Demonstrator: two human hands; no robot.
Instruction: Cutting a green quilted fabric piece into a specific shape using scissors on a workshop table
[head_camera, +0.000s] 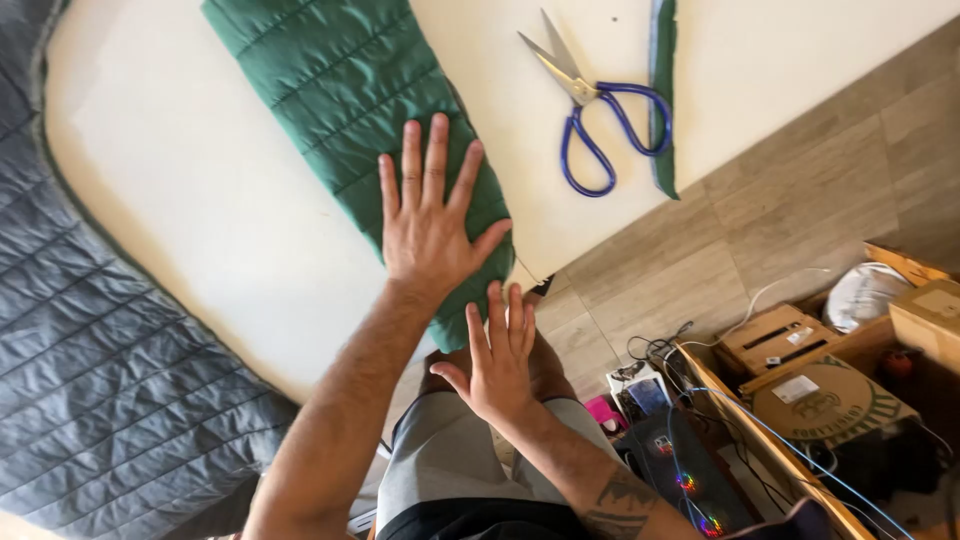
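Your right hand (497, 360), nearest you with fingers spread and gripping nothing, hovers at the near end of the green quilted strip (360, 110) on the white table (200, 200), so keep your left hand (432, 215) flat, fingers splayed, pressing evenly to stop bunching.

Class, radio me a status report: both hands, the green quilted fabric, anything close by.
Left hand flat on green quilted fabric, fingers spread. Right hand open at its near end, holding nothing. Blue-handled scissors lie apart on the white table.
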